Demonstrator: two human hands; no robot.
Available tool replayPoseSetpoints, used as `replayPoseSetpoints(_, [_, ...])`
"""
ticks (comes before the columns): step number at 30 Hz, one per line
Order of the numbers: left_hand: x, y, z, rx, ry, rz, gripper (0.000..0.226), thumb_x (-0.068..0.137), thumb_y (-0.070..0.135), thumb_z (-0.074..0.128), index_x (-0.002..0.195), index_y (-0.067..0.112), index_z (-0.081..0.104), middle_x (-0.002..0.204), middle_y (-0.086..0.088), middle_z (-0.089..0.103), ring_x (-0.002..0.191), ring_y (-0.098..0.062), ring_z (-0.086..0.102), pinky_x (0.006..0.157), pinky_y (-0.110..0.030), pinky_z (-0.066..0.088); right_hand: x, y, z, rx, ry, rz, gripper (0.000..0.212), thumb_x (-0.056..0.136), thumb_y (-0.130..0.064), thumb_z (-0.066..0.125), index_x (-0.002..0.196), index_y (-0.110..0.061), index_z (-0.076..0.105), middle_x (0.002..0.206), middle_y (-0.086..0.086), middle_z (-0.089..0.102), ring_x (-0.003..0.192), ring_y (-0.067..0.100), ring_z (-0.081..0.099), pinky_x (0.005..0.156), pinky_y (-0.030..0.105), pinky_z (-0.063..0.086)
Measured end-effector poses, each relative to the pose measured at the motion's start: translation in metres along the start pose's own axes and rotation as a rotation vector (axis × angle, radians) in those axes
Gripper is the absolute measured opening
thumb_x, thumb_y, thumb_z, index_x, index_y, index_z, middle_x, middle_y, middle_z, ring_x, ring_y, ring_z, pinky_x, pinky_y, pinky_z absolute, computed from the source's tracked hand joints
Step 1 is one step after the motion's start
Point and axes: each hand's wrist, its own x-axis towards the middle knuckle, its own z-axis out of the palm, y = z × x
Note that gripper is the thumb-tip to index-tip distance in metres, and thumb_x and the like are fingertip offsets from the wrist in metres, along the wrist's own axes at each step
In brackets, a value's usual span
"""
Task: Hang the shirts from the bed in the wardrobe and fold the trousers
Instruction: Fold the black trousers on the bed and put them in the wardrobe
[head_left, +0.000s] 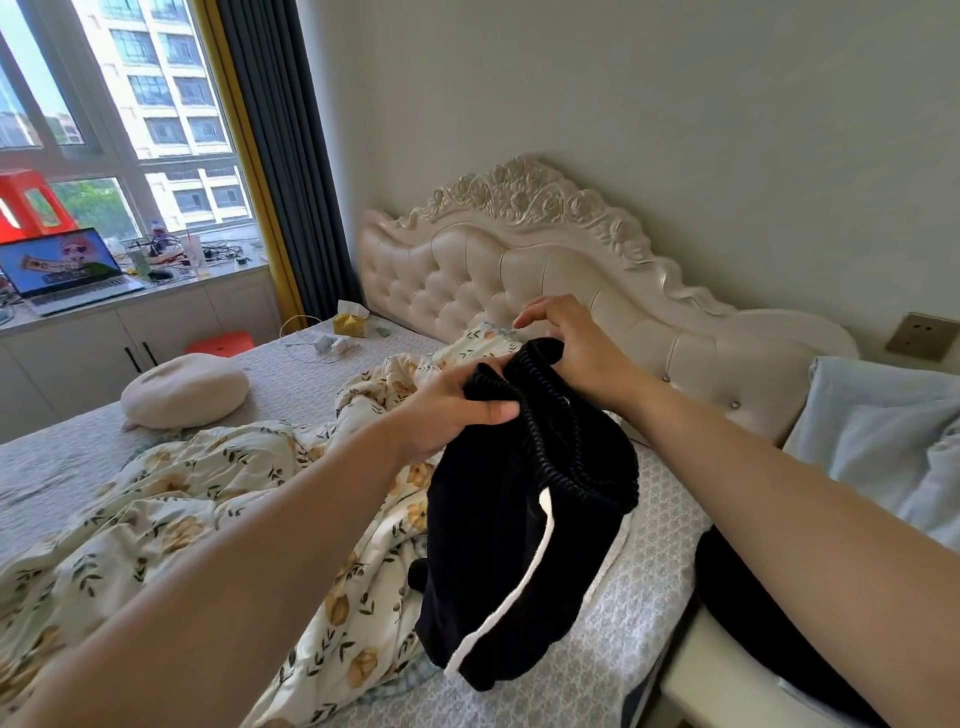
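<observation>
Status: trousers step is just starting, nothing visibly finished.

- Black trousers (519, 551) with a white side stripe (525, 577) are up off the bed (649, 597), held by the elastic waistband (543, 436). The legs hang bunched, with the lower end touching the mattress cover at 6 o'clock from the hands.
- Left hand (457, 410) grips the near-left part of the waistband, thumb clamped on top.
- Right hand (569, 348) pinches the far part of the waistband with fingers curled. Hands are close together, with the band slack between them.
- No fold made yet, my read: the fabric is neither flat nor doubled. It needs to be shaken out, the legs aligned, then folded.
- Light-blue fabric (878, 436) lies at 3 o'clock from the trousers, by the edge of the headboard (493, 275). It may be a shirt; can't tell.
- A dark garment (748, 613) sits at 4 o'clock, partly under the right forearm. Can't tell what kind.
- Crumpled floral duvet (182, 509) at 8–9 o'clock could hide more clothes.
- Round cushion (184, 389) at 10 o'clock, laptop (62, 270) further out on the window counter.
- Wardrobe and hangers are not in view, so the hanging step is unverifiable. I'd count it as still open.
</observation>
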Motion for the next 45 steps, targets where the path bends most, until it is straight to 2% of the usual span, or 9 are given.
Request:
replayPoseSetpoints(5, [0.005, -0.001, 0.005, 0.006, 0.109, -0.050, 0.050, 0.074, 0.011, 0.072, 0.122, 0.011, 0.058, 0.099, -0.002, 0.068, 0.098, -0.021, 0.066, 0.083, -0.029, 0.053, -0.002, 0.004, 0.003, 0.173, -0.131, 0.194, 0.031, 0.087, -0.008, 0.062, 0.115, -0.020, 0.056, 0.118, 0.002, 0.059, 0.093, 0.004, 0.058, 0.081, 0.009, 0.043])
replayPoseSetpoints(10, [0.004, -0.004, 0.008, 0.259, 0.240, -0.068, 0.026, 0.073, 0.018, 0.080, 0.094, 0.010, 0.066, 0.123, -0.005, 0.043, 0.121, -0.030, 0.048, 0.106, -0.046, 0.039, -0.006, 0.005, 0.001, 0.590, -0.287, 0.305, 0.028, 0.097, -0.009, 0.047, 0.118, -0.024, 0.059, 0.111, 0.000, 0.066, 0.094, 0.009, 0.065, 0.080, 0.017, 0.053])
replayPoseSetpoints(15, [0.006, -0.011, 0.009, 0.341, 0.400, -0.072, 0.016, 0.075, 0.015, 0.078, 0.081, 0.024, 0.066, 0.118, -0.011, 0.046, 0.116, -0.032, 0.051, 0.102, -0.051, 0.042, -0.004, 0.007, 0.006, 0.354, -0.149, 0.347, 0.025, 0.095, -0.023, 0.053, 0.120, -0.024, 0.056, 0.110, -0.005, 0.061, 0.103, 0.012, 0.059, 0.090, 0.022, 0.047])
replayPoseSetpoints(21, [0.006, -0.018, 0.000, 0.351, 0.525, -0.032, 0.016, 0.075, 0.021, 0.079, 0.074, 0.030, 0.066, 0.109, 0.001, 0.044, 0.112, -0.024, 0.050, 0.102, -0.045, 0.042, -0.009, 0.020, -0.002, -0.014, -0.375, 0.483, 0.036, 0.086, -0.050, 0.059, 0.098, -0.018, 0.069, 0.088, -0.004, 0.068, 0.080, 0.010, 0.064, 0.075, 0.022, 0.048])
replayPoseSetpoints(25, [0.005, -0.022, -0.001, 0.377, 0.549, -0.008, 0.028, 0.074, 0.021, 0.080, 0.061, 0.040, 0.064, 0.114, 0.005, 0.042, 0.115, -0.021, 0.048, 0.104, -0.042, 0.041, -0.011, 0.025, 0.002, -0.068, -0.443, 0.508, 0.011, 0.087, -0.029, 0.063, 0.084, -0.019, 0.063, 0.076, -0.006, 0.062, 0.067, 0.005, 0.057, 0.051, 0.011, 0.042])
replayPoseSetpoints(29, [0.001, -0.022, -0.007, 0.288, 0.525, -0.007, 0.022, 0.073, 0.019, 0.079, 0.066, 0.037, 0.068, 0.119, 0.004, 0.053, 0.112, -0.020, 0.056, 0.098, -0.040, 0.046, -0.006, 0.034, 0.001, -0.189, -0.357, 0.528, 0.011, 0.083, -0.012, 0.061, 0.074, -0.015, 0.058, 0.082, 0.006, 0.060, 0.074, 0.018, 0.055, 0.059, 0.025, 0.043])
replayPoseSetpoints(36, [-0.011, -0.023, -0.026, 0.180, 0.531, -0.059, 0.015, 0.080, 0.014, 0.074, 0.076, 0.024, 0.064, 0.075, 0.008, 0.070, 0.076, -0.012, 0.069, 0.070, -0.024, 0.053, 0.008, 0.033, -0.002, -0.177, -0.314, 0.502, 0.016, 0.079, -0.010, 0.060, 0.068, -0.019, 0.054, 0.074, 0.002, 0.058, 0.074, 0.020, 0.056, 0.063, 0.026, 0.044])
replayPoseSetpoints(41, [-0.016, -0.029, -0.028, 0.273, 0.547, -0.051, 0.016, 0.084, 0.014, 0.070, 0.078, 0.019, 0.056, 0.069, 0.010, 0.065, 0.067, -0.005, 0.065, 0.064, -0.019, 0.052, 0.009, 0.041, -0.008, -0.403, -0.373, 0.552, 0.015, 0.081, -0.006, 0.053, 0.090, -0.011, 0.065, 0.089, 0.010, 0.063, 0.079, 0.021, 0.056, 0.066, 0.029, 0.049])
replayPoseSetpoints(45, [-0.015, -0.030, -0.031, 0.340, 0.560, -0.036, 0.016, 0.084, 0.017, 0.070, 0.078, 0.020, 0.056, 0.072, 0.008, 0.063, 0.069, -0.005, 0.064, 0.066, -0.020, 0.053, 0.007, 0.037, 0.002, -0.371, -0.239, 0.237, 0.033, 0.080, -0.002, 0.054, 0.108, -0.019, 0.058, 0.101, -0.003, 0.057, 0.091, 0.017, 0.057, 0.077, 0.027, 0.046])
